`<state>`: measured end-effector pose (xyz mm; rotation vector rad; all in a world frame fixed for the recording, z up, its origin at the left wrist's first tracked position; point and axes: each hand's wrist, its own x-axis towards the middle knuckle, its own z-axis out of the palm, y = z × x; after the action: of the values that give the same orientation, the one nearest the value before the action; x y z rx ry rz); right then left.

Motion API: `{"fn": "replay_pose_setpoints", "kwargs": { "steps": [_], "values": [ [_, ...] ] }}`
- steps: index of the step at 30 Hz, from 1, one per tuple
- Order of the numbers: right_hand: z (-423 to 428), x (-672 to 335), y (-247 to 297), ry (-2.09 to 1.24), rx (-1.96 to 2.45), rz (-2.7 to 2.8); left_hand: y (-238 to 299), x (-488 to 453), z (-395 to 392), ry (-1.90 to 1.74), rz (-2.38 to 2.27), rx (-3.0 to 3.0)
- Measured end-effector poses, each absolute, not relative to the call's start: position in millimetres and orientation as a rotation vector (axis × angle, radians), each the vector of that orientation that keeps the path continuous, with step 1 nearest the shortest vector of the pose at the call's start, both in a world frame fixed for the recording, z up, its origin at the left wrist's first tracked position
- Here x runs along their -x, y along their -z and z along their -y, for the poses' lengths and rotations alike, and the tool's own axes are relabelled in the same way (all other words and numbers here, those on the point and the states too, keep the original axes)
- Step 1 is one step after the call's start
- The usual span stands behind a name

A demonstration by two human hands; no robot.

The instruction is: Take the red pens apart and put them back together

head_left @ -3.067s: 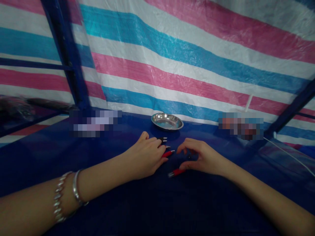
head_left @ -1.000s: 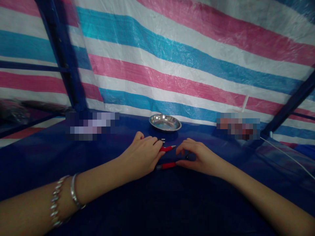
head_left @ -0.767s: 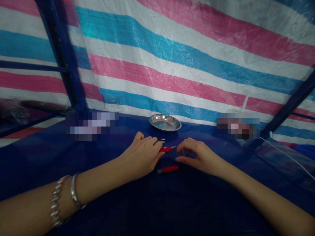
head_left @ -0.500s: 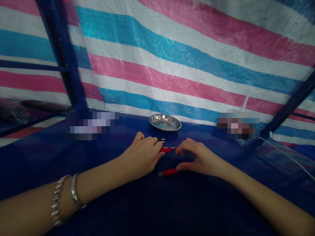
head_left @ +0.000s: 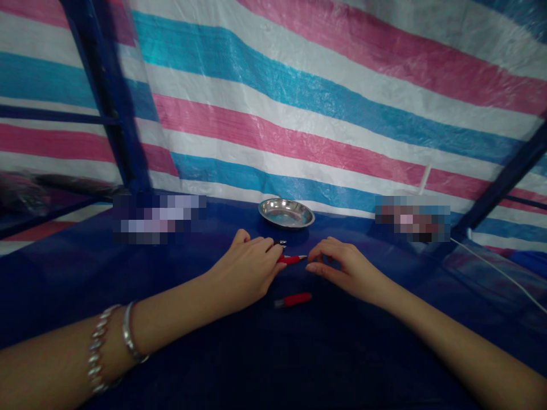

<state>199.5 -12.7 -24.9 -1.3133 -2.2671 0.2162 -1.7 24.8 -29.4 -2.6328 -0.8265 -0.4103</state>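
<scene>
My left hand (head_left: 252, 267) is closed, its fingers wrapped round a red pen (head_left: 293, 259) whose silver tip points right. Two darker, silver-tipped ends, which look like black pens (head_left: 280, 244), stick out just beyond its knuckles; I cannot tell whether the hand holds them too. My right hand (head_left: 342, 263) has thumb and fingers brought together in a pinch, right at the red pen's tip. Whatever is between those fingertips is hidden. Nearer to me, a short red tube with a greyish end (head_left: 293, 300) lies on the blue table (head_left: 205, 353), apart from both hands.
A shallow round steel dish (head_left: 286, 214) stands behind the hands near the table's back edge. Blurred-out items lie at back left (head_left: 158, 219) and back right (head_left: 412, 219). A white cable (head_left: 499, 270) runs off right. Striped sheeting (head_left: 299, 125) hangs behind, between blue frame posts.
My right hand has let go of the red tube, leaving it on the table. Its thumb has come up to the other fingers at the pen tip. My left hand stays put.
</scene>
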Motion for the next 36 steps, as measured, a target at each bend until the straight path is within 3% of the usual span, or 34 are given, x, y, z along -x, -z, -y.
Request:
{"fn": "replay_pose_setpoints", "kwargs": {
  "steps": [36],
  "values": [
    [12.3,-199.6,28.1,-0.247,1.216,2.378,31.0,1.4,-23.7,0.34,0.736,2.753]
  ]
}}
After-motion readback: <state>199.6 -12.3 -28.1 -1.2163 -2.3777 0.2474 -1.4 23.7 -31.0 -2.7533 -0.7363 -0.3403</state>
